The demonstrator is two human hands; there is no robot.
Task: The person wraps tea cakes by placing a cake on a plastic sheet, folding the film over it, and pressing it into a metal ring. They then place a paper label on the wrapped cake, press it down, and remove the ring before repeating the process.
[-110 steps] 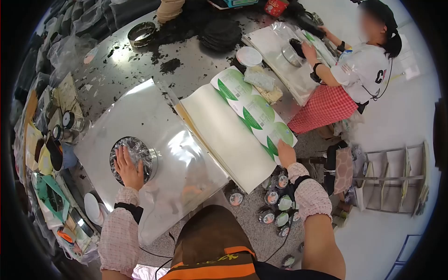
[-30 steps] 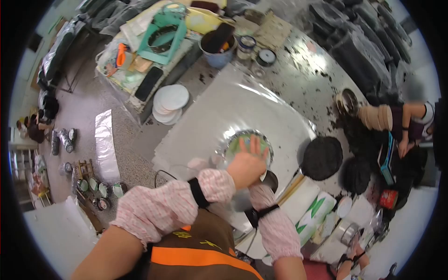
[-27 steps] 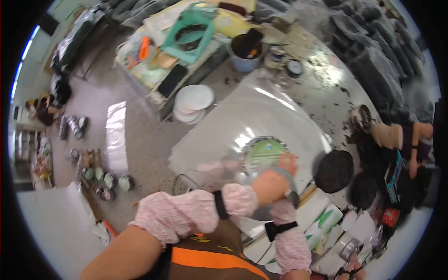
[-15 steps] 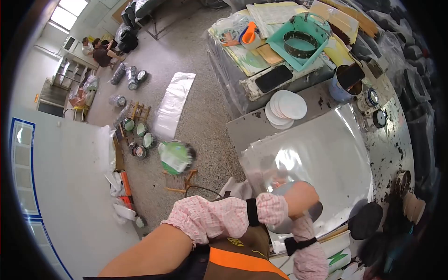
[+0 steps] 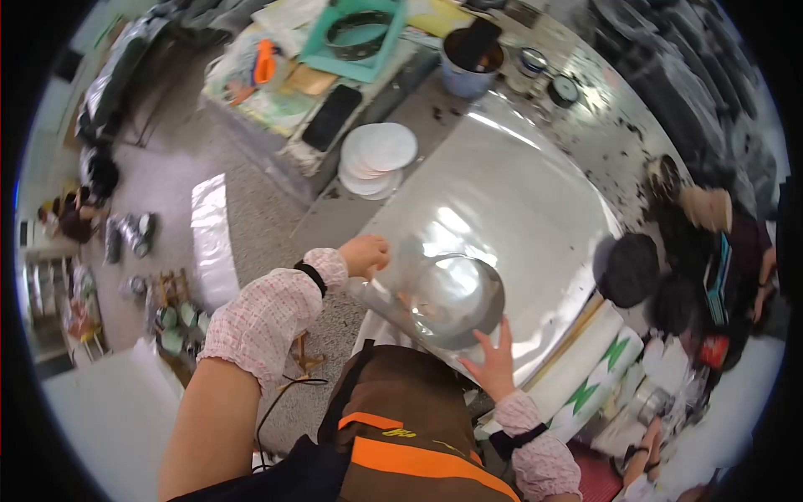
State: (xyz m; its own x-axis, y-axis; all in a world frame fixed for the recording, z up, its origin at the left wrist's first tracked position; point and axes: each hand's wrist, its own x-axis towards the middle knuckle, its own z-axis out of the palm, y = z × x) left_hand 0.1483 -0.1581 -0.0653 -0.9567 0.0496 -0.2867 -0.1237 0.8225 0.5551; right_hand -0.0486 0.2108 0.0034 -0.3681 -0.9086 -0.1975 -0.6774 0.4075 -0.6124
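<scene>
My left hand (image 5: 365,255) has its fingers curled and pinched together at the left edge of a glossy clear plastic sheet (image 5: 535,217), which lies on the worktable. On the near part of the sheet sits a grey round disc (image 5: 493,311) with a bright, shiny middle. Spread fingers of my right hand (image 5: 493,361) reach the disc's near right rim, with the palm over the sheet's front edge. White round discs (image 5: 381,155) lie in a loose stack beyond my left hand.
Behind stand a teal basket (image 5: 322,58), a black phone (image 5: 333,117), a blue pot (image 5: 468,79) and jars (image 5: 563,90). Black round pieces (image 5: 629,269) lie at the right. White rolls with green marks (image 5: 598,376) line the near right edge. Another person's hand (image 5: 648,448) is at lower right.
My hands, crossed over the grey disc before, are now apart: left at the sheet's left edge, right at the disc's near rim. The view has turned rightward.
</scene>
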